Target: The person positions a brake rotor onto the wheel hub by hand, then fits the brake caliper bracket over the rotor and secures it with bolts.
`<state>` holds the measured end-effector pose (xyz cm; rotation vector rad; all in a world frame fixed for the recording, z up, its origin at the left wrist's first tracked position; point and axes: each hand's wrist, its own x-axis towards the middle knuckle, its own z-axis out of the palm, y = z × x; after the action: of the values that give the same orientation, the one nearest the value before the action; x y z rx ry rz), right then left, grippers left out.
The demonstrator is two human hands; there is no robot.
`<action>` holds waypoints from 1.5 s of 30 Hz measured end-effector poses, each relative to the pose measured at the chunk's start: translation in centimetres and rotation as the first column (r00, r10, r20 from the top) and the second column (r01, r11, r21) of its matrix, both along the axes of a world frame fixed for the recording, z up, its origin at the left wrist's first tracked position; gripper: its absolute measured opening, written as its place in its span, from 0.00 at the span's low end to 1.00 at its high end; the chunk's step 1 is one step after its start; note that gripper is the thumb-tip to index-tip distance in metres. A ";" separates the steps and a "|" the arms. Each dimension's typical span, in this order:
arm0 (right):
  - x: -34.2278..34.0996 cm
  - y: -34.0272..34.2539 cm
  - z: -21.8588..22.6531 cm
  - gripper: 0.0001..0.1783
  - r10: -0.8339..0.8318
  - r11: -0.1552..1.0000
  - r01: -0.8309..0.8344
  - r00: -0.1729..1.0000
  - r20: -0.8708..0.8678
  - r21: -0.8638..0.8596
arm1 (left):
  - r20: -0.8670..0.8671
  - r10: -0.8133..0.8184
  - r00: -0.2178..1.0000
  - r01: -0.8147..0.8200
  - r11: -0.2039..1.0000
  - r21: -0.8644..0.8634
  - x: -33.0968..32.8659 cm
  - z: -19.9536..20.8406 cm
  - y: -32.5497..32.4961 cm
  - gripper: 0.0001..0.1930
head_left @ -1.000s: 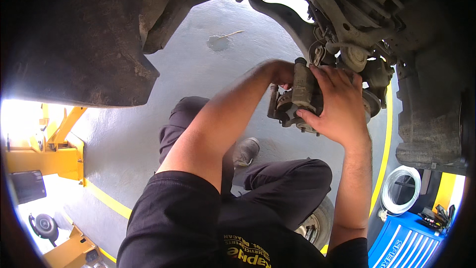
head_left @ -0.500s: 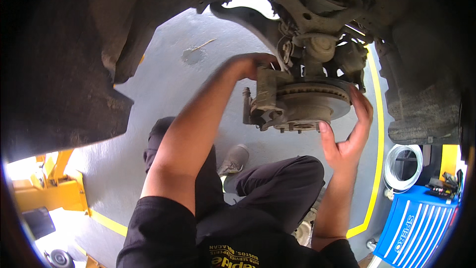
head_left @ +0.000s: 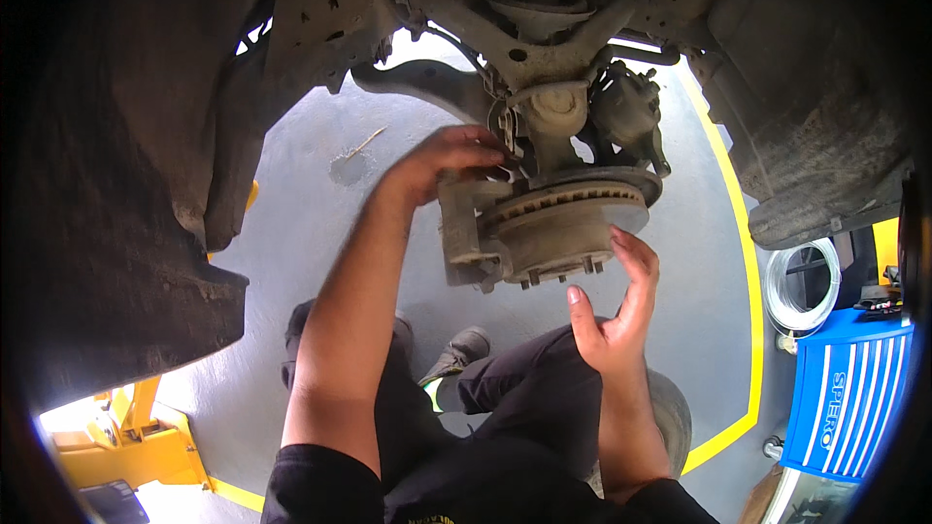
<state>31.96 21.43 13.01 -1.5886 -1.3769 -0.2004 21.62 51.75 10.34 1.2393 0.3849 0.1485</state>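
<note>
A brake disc (head_left: 568, 238) with wheel studs along its lower face hangs from the suspension knuckle (head_left: 551, 150). On its left side sits a brake caliper bracket (head_left: 464, 228). My left hand (head_left: 447, 160) reaches behind the bracket's top, its fingers bent together toward the knuckle. Their tips are partly hidden, and whatever they grip does not show. Close to the disc's lower right edge, my right hand (head_left: 619, 315) is open, thumb and fingers apart, nothing in it.
Dark wheel-well liners (head_left: 126, 204) flank the work on both sides, and a suspension arm (head_left: 519, 53) crosses above. A yellow jack stand (head_left: 146, 442) is at lower left. At right stand a blue tool cabinet (head_left: 845, 398) and a coil of clear hose (head_left: 804, 283).
The view has shifted, so the disc appears lower and farther left. My right hand has come off the disc's edge and moved down toward me. My left hand stays behind the bracket.
</note>
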 end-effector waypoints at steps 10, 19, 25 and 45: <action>0.9 -0.7 -3.0 0.38 -0.050 0.999 0.049 0.997 -0.052 -0.016 | -0.106 -0.127 0.986 0.138 0.985 0.103 1.9 1.7 0.8 0.17; 1.8 2.6 -3.6 0.38 -0.250 0.958 0.252 0.968 -0.025 0.140 | -0.035 -0.300 0.953 0.302 0.940 0.159 2.5 0.2 2.1 0.15; 0.5 4.0 -3.3 0.29 -0.204 0.942 0.108 0.936 0.286 0.317 | -0.110 -0.387 0.916 0.399 0.906 0.140 3.3 0.0 1.2 0.15; -3.3 6.6 -1.7 0.13 0.171 0.985 -0.165 0.976 0.137 -0.055 | -0.215 -0.162 0.963 0.217 0.939 0.266 3.1 0.1 -1.0 0.13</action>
<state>28.68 28.08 11.29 -1.5074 -1.6278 -0.1844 24.71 50.72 10.42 1.5777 0.4152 -0.0854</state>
